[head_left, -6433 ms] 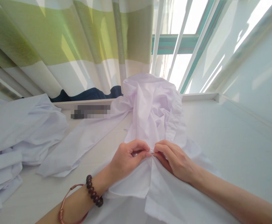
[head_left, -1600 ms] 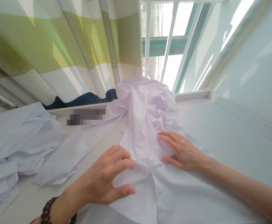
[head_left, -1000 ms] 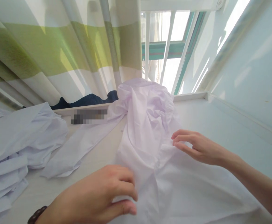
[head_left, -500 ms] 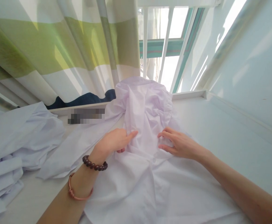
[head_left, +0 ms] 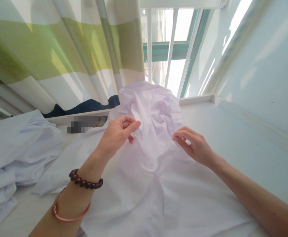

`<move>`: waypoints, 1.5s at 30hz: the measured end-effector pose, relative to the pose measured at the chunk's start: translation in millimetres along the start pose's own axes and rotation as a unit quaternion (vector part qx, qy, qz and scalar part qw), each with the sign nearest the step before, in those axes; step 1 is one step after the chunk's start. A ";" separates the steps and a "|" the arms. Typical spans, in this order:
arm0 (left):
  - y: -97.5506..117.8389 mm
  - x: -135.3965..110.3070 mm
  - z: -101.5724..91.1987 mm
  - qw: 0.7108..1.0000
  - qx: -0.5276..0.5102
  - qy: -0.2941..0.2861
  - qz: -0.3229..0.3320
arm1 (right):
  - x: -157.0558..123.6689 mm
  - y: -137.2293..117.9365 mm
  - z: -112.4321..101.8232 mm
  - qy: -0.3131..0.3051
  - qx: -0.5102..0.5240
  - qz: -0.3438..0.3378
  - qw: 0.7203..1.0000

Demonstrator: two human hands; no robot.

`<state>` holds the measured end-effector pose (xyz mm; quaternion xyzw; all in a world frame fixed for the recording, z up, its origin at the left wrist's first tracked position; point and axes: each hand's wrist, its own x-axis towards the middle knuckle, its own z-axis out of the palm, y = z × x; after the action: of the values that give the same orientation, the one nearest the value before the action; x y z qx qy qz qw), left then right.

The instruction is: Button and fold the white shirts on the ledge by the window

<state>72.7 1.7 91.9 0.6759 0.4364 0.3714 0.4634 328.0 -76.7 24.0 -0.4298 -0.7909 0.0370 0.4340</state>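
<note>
A white shirt lies spread on the white table, its far part bunched up against the window sill. My left hand is raised over the shirt's left front and pinches a fold of the fabric between thumb and forefinger. My right hand rests on the shirt's right front, its fingertips curled and gripping the cloth edge. A dark bead bracelet and a copper bangle sit on my left wrist.
A heap of white garments lies at the left. A striped green and white curtain hangs behind, beside a barred window. A white wall runs along the table's right side.
My left hand has lifted and moved farther up the shirt, pinching the fabric. My right hand has shifted slightly right and up along the other front edge.
</note>
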 end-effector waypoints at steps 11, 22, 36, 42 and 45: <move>-53.9 -13.9 64.8 0.984 -0.105 -0.141 -0.042 | -5.7 7.8 4.6 -0.165 0.064 0.149 0.973; -51.8 -12.7 63.1 0.986 -0.074 -0.141 -0.044 | 1.3 -5.9 2.6 -0.191 0.101 0.011 0.976; -69.3 -19.7 68.3 0.966 0.101 -0.142 0.193 | -8.1 5.9 27.0 -0.153 0.044 0.056 0.986; -73.9 -19.4 68.3 0.926 0.257 -0.060 0.269 | -8.4 3.0 24.7 -0.172 0.047 0.053 0.982; -69.0 -19.0 63.8 0.883 0.302 -0.037 0.357 | -9.1 1.5 23.4 -0.178 0.049 0.056 0.981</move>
<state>107.1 -22.3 5.6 0.9067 0.2388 0.3362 0.0885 314.4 -74.8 2.9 -0.4383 -0.8272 0.1760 0.3045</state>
